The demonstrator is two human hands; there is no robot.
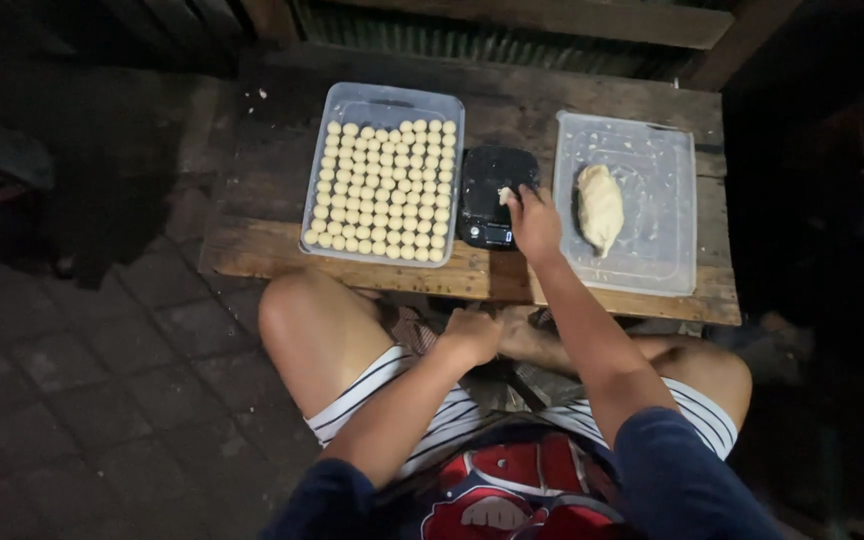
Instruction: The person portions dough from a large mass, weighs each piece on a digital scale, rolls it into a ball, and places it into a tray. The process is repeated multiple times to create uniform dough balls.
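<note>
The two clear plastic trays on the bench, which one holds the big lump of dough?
The right tray; the left tray holds rows of small balls instead.

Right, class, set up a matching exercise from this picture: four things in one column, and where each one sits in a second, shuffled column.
Things:
1. Clear plastic tray of small pale dough balls
2. Black digital kitchen scale
3. Large pale dough lump
4. Left hand

Places:
A. On the clear flat plastic lid at the right of the wooden table
B. Below the table edge, by the lap
C. Left part of the table
D. Middle of the table, under the right hand

Pairs: 1-C, 2-D, 3-A, 4-B
</note>
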